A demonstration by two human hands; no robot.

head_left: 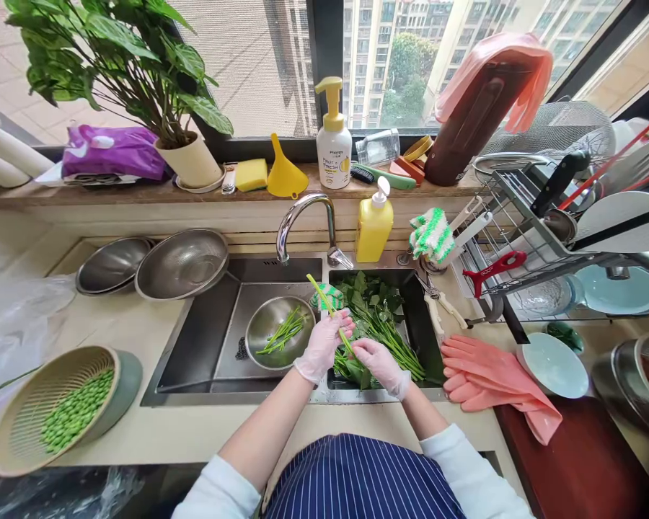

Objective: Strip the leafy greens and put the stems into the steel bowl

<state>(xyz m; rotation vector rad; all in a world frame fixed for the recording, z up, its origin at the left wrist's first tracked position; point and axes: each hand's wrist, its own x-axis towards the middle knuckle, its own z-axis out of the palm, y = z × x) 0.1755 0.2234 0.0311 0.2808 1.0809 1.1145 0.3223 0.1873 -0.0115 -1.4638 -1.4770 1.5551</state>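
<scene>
Over the sink divider, a pale green vegetable stem (321,294) slants up to the left between my gloved hands. My left hand (324,346) grips it near the middle, palm partly turned up. Lower down, the fingers of my right hand (381,366) pinch the same stem. Beneath them, the right basin holds a heap of leafy green stalks (394,335). A steel bowl (254,339) stands in the left basin, with cut green stem pieces (285,330) in it. Behind my left hand is a green-and-white scrubber (329,296), partly covered by the stem.
The faucet (303,205) arches behind the basins, beside a yellow pump bottle (374,223). Pink rubber gloves (492,371) and kitchen shears (438,299) lie to the right, near a loaded dish rack (497,238). At left are metal colanders (184,263) and a basket (5,440) of green beans.
</scene>
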